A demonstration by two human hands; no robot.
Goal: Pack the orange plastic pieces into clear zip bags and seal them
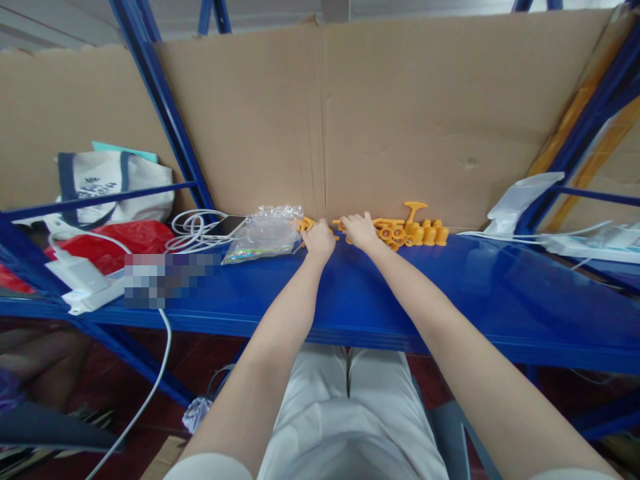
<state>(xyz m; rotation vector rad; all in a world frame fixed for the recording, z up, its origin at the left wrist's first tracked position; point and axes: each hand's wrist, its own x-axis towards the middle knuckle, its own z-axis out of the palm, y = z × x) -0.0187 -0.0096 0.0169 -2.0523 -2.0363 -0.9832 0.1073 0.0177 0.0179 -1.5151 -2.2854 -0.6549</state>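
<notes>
- While both arms stretch to the back of the bench [500, 287], the left hand [320, 239] curls over yellow plastic parts [306, 224] just beside a clear plastic bag [270, 235]; whether it grips one, I cannot tell.
- The right hand [359, 230] lies palm down at the left end of a yellow row; its fingertips' hold is too small to judge.
- In that row, along the cardboard backing [425, 107], sit hollow yellow cylinders [391, 234], stubby upright pieces [439, 233] and a T-shaped piece [415, 212].
- A light fingertip touch probably suits best; a sideways push could roll the cylinders or tip the T-shaped piece.
- Lifting parts rather than dragging them should avoid snagging the bag's thin film.
- The bench top is smooth, glossy blue, so small plastic may slide easily.
- Blue rack posts [160, 100] frame the place; leftward lie a coiled white cable [200, 230], a red plastic bag [140, 237] and a canvas tote [145, 183].
</notes>
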